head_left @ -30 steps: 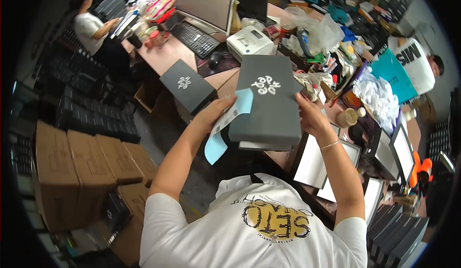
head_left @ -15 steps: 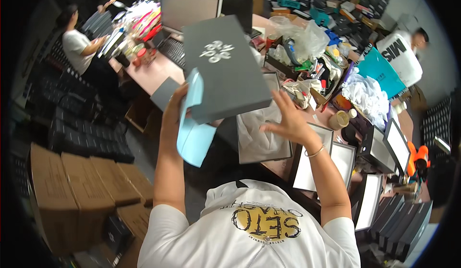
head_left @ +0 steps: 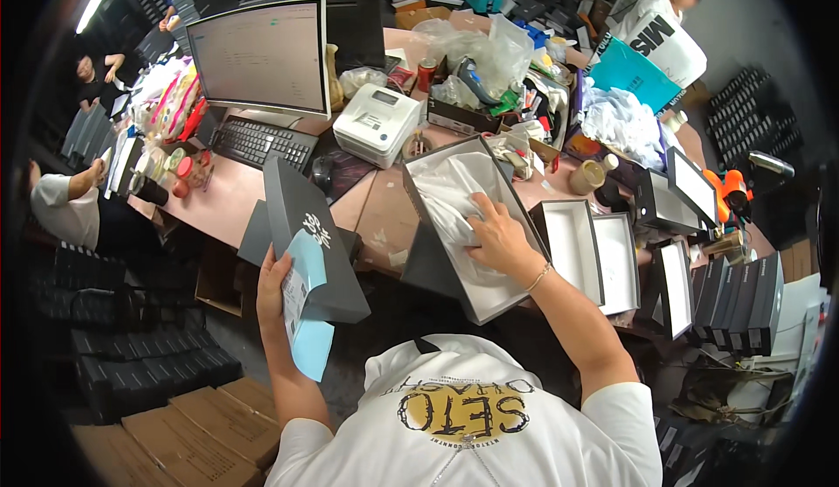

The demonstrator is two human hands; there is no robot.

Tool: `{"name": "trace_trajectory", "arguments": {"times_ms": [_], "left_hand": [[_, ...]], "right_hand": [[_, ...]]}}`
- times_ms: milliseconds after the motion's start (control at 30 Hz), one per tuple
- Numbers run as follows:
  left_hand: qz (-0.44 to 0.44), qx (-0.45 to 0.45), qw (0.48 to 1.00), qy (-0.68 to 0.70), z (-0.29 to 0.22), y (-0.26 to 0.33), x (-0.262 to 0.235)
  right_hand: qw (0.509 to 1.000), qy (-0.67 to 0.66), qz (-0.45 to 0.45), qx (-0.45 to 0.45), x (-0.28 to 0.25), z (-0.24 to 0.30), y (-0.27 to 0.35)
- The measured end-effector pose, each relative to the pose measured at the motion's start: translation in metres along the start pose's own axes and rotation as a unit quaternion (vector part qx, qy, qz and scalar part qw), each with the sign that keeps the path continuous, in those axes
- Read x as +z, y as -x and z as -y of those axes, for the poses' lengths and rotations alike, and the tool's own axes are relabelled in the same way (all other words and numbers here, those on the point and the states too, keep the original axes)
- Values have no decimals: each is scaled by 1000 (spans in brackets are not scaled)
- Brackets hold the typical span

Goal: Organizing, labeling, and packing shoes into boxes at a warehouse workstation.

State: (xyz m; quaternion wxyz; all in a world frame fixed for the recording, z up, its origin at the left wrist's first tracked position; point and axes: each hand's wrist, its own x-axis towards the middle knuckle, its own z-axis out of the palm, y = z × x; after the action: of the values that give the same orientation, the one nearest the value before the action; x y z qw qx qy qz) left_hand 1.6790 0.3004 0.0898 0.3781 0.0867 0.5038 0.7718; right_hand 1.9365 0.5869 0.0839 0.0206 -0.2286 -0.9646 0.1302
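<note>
My left hand holds a dark grey box lid with a white emblem, together with a light blue sheet, down at the left of the desk. The open grey box lies tilted on the desk edge in front of me. White tissue paper fills it. My right hand rests inside the box, fingers pressed on the tissue.
A monitor, keyboard and white label printer stand behind. Open white-lined boxes lie to the right, dark boxes stacked beyond. Brown cartons and black trays sit on the floor at left. Other people work at the edges.
The lid came off the box and swung down to the left in my left hand. The box is now open, and my right hand went into the tissue.
</note>
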Motion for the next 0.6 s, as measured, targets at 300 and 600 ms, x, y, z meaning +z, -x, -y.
{"name": "trace_trajectory", "arguments": {"times_ms": [300, 600], "left_hand": [[45, 50, 998, -5, -17, -7, 48], [5, 56, 998, -13, -9, -2, 86]], "right_hand": [[946, -202, -254, -1, -105, -37, 48], [924, -259, -137, 246, -29, -191, 168]]}}
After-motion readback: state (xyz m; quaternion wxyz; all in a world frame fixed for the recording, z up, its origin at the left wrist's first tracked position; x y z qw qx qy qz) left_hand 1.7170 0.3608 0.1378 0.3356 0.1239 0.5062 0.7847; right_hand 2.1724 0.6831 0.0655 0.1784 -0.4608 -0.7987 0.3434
